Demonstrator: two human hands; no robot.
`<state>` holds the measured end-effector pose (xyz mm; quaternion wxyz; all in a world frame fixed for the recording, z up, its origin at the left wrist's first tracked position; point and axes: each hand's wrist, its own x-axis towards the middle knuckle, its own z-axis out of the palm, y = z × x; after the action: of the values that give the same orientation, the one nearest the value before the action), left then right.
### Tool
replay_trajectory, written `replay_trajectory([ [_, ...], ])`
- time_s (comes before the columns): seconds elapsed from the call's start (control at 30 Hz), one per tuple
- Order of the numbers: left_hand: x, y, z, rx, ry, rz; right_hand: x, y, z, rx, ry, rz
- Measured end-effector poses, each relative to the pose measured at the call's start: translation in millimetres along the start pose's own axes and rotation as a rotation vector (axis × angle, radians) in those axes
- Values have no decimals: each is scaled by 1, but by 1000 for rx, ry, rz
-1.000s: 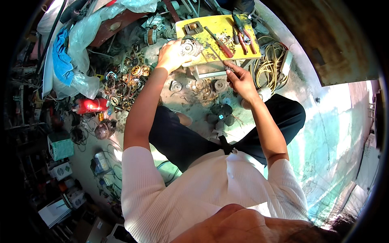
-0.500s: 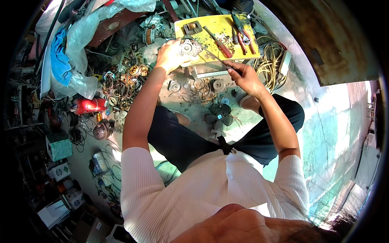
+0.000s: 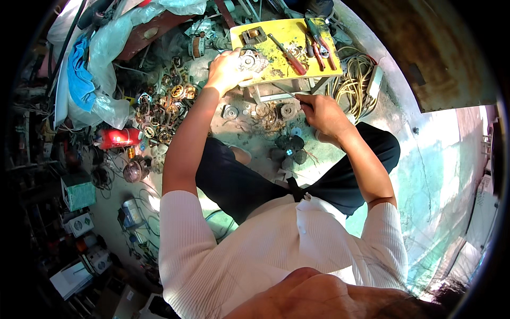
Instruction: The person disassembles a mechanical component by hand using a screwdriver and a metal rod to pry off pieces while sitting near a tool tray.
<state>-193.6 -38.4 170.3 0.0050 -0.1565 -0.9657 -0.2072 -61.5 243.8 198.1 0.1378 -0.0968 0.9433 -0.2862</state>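
Note:
My left hand (image 3: 226,70) is closed around the edge of a round grey metal motor housing (image 3: 249,61), which rests at the left front of a low yellow table (image 3: 272,74). In my right hand (image 3: 325,114) is a screwdriver (image 3: 286,90); its thin shaft points up and left, below the table's front edge and apart from the housing. My fist hides most of its handle. Behind the housing lies a metal core with a copper coil (image 3: 254,35). A red-handled screwdriver (image 3: 295,63) lies right of the housing, with red-handled pliers (image 3: 324,51) farther right.
Motor parts and copper windings (image 3: 175,93) are heaped on the floor to the left, near a red bottle (image 3: 118,138). A black fan blade (image 3: 288,151) lies between my feet. Coiled yellowish cable (image 3: 357,85) sits right of the table.
My right hand has drawn the screwdriver back, down and slightly right, away from the housing. My left hand stays on the housing, almost unmoved.

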Motion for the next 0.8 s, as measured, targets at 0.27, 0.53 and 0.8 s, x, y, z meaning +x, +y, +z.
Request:
replay_trajectory([
  [0.27,1,1,1,-15,3,13,-5,1,35,305,322,-40],
  [0.53,-4,6,-4,-45,-11,-26,-10,-4,45,448,282,51],
  [0.8,0,12,-4,50,-1,-51,-30,13,79,573,245,86],
])
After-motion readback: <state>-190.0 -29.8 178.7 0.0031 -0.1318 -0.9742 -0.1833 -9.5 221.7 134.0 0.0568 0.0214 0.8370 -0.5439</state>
